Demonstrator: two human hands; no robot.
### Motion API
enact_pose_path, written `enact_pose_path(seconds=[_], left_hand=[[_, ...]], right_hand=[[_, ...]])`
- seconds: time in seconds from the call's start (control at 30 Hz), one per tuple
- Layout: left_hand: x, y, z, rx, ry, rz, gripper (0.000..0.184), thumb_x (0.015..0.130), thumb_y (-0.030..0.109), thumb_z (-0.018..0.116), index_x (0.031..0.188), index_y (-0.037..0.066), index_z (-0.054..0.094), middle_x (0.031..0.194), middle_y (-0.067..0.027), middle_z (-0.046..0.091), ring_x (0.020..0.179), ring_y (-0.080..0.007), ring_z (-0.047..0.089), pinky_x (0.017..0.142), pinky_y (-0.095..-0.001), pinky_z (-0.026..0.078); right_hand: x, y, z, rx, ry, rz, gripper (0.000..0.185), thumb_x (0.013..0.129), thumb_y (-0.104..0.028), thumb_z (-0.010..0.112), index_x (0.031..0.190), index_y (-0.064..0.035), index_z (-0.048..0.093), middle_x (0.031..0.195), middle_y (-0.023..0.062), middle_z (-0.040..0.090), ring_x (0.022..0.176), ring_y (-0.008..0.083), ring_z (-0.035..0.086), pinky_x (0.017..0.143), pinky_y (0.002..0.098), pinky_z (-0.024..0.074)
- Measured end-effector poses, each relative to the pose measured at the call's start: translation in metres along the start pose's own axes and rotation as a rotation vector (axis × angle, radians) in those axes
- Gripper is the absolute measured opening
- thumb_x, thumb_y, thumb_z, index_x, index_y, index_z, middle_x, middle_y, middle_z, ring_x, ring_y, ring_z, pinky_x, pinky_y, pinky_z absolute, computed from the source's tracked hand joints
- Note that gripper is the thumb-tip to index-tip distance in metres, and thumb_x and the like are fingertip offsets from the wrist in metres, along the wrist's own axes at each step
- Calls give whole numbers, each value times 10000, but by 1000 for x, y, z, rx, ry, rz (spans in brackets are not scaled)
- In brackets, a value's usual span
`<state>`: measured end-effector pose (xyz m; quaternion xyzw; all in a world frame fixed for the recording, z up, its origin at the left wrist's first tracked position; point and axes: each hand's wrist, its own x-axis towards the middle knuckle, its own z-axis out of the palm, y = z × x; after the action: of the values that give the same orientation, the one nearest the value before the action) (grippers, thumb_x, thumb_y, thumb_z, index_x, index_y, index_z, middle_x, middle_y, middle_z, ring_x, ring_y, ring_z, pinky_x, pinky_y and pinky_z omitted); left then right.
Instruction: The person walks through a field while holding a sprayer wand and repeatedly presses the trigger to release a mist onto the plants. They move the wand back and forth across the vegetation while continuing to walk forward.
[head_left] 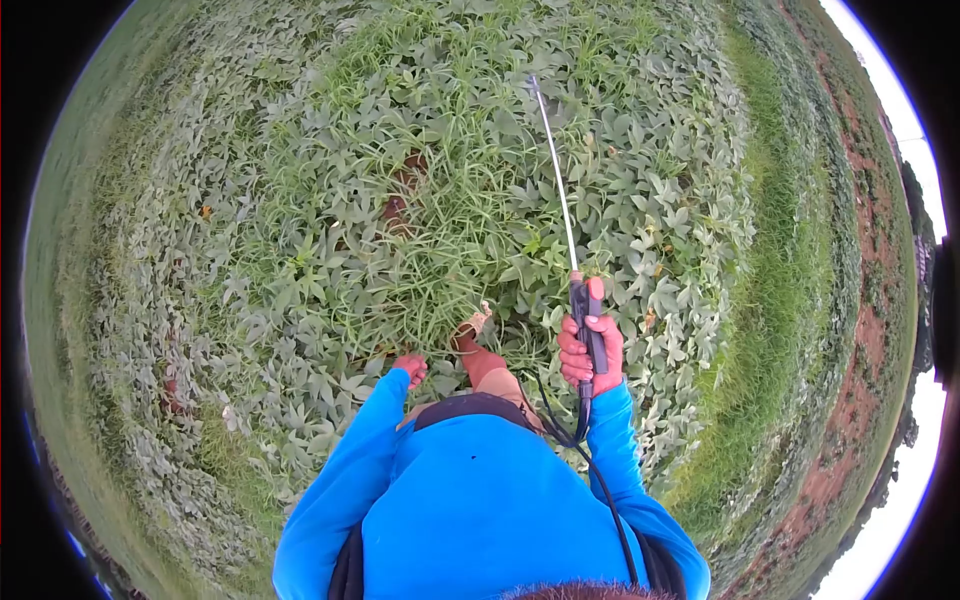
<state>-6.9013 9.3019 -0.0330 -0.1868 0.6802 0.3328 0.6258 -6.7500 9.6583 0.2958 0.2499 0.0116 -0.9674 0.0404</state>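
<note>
Presently, my right hand (607, 362) is closed firmly around the black handle (580, 298) of a sprayer, with the thumb lying near its red part. From this handle the thin metal rod (558, 180) goes to the far side, and its tip (533, 79) is over the leafy plants (680, 290). A black hose (605, 490) hangs from the lower end of the handle and runs near, along my blue shirt (480, 500). My left hand (415, 370) is lower, beside my bare leg (484, 362), just over the grass (430, 280). Its fingers look curled, but it is small here, so I cannot tell whether it is fully closed or has something inside.

About how far the work has come, I can say this much: the sprayer is gripped and the rod is already pointed out over the growth, so the preparing appears finished. I cannot see clearly any liquid leaving the tip. No wet mark divides treated leaves from untreated ones, so the finished part cannot be measured. Thick grass stands green among the leaves, and plants extend far and to both sides; how much is left, I cannot judge.
</note>
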Motion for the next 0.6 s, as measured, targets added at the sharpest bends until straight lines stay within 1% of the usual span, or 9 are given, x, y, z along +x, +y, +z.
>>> enact_pose_path(seconds=[0.1, 0.17, 0.27, 0.33, 0.4, 0.43, 0.47, 0.53, 0.6], left_hand=[[4, 0, -11, -8, 8, 25, 224, 881, 312, 486, 864, 101, 560, 638, -43, 548, 445, -147, 456, 380, -312, 352], [2, 7, -21, -16, 5, 45, 220, 878, 306, 484, 871, 102, 563, 645, -42, 550, 459, -148, 469, 383, -314, 362], [-1, 32, -31, -5, 40, 88, 209, 873, 291, 482, 884, 101, 568, 656, -39, 554, 483, -149, 489, 392, -312, 381], [-7, 61, -35, 11, 92, 104, 203, 869, 281, 481, 889, 100, 570, 660, -37, 556, 493, -151, 497, 398, -308, 391], [-20, 100, -37, -8, 19, 55, 194, 861, 263, 483, 887, 93, 572, 652, -35, 556, 489, -149, 496, 401, -293, 393], [-21, 118, -33, 24, 118, 31, 198, 857, 273, 502, 881, 89, 573, 656, -37, 559, 496, -143, 501, 404, -284, 387], [-24, 136, -33, 28, 133, 34, 198, 857, 273, 502, 881, 89, 573, 656, -37, 559, 496, -143, 501, 404, -284, 387], [-26, 167, -37, 1, 87, 108, 199, 860, 280, 510, 873, 91, 571, 654, -39, 559, 505, -140, 508, 406, -287, 382], [-31, 197, -41, 6, 101, 151, 200, 862, 277, 516, 889, 90, 582, 669, -37, 564, 510, -133, 509, 410, -282, 379]], right_hand=[[24, 8, 10, -22, 24, 116, 234, 835, -301, 555, 854, -92, 452, 605, 15, 396, 388, 105, 326, 315, 252, 314], [44, 11, 13, -120, 72, 178, 229, 842, -312, 553, 838, -111, 444, 613, 0, 392, 403, 95, 320, 323, 243, 294], [83, 8, 38, -235, 14, 301, 227, 845, -323, 552, 817, -129, 436, 612, -16, 384, 407, 84, 314, 329, 237, 288], [115, -1, 44, -256, -3, 359, 232, 846, -330, 555, 795, -142, 430, 611, -26, 388, 410, 66, 314, 331, 222, 284], [150, -11, 52, -320, -66, 456, 218, 854, -311, 543, 822, -128, 430, 609, -36, 350, 405, 60, 281, 312, 214, 270], [167, -17, 57, -350, -67, 484, 219, 863, -306, 545, 809, -125, 435, 601, -39, 362, 404, 50, 298, 311, 206, 270], [183, -23, 61, -346, -83, 484, 219, 863, -306, 545, 809, -125, 435, 601, -39, 362, 404, 50, 298, 311, 206, 270], [212, -37, 73, -430, -108, 499, 231, 857, -312, 564, 794, -126, 443, 597, -39, 383, 404, 47, 328, 314, 201, 278], [228, -50, 85, -441, -152, 488, 275, 809, -332, 627, 791, -125, 446, 627, -19, 436, 425, 46, 379, 328, 191, 296]])
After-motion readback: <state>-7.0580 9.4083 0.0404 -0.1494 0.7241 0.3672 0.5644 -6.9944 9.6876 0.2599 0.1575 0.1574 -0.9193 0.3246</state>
